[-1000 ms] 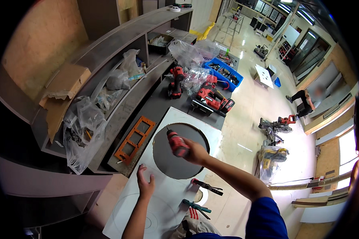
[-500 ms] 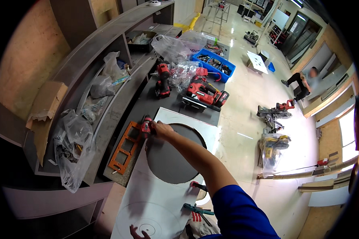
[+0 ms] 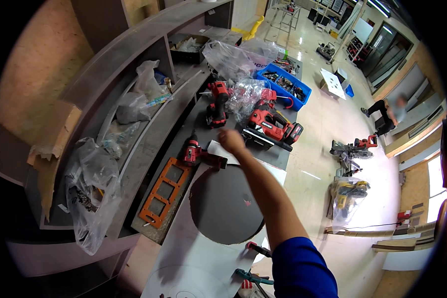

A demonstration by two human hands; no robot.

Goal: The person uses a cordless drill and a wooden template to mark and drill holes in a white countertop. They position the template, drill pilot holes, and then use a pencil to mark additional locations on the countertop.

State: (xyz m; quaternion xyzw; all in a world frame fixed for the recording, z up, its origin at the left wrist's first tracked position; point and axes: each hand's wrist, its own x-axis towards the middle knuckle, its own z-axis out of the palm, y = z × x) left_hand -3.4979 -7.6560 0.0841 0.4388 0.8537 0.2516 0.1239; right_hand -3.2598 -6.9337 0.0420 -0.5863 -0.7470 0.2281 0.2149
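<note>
My right hand (image 3: 232, 141) hangs over the far end of the white board (image 3: 176, 253), past its large round cutout (image 3: 227, 206). Motion smears its fingers, so their closure is unclear. Just to its left lies a red and black cordless drill (image 3: 196, 153), apart from the hand, beside an orange template (image 3: 165, 192) with rectangular openings. A red jigsaw (image 3: 269, 125) rests to the right of the hand, and another red cordless tool (image 3: 217, 104) stands beyond it. Of my left hand, only what look like fingertips show at the lower edge.
Clamps (image 3: 253, 275) grip the board's right edge. Farther back are clear plastic wrap (image 3: 246, 94) and a blue parts bin (image 3: 284, 85). Bagged items (image 3: 92, 193) fill the curved grey shelf (image 3: 149, 47) at left. A person (image 3: 390, 111) sits at far right, near a mitre saw (image 3: 350, 149).
My right hand has let go of the drill and moved right, toward the jigsaw. The drill now lies by the template. My left hand has mostly dropped out of view.
</note>
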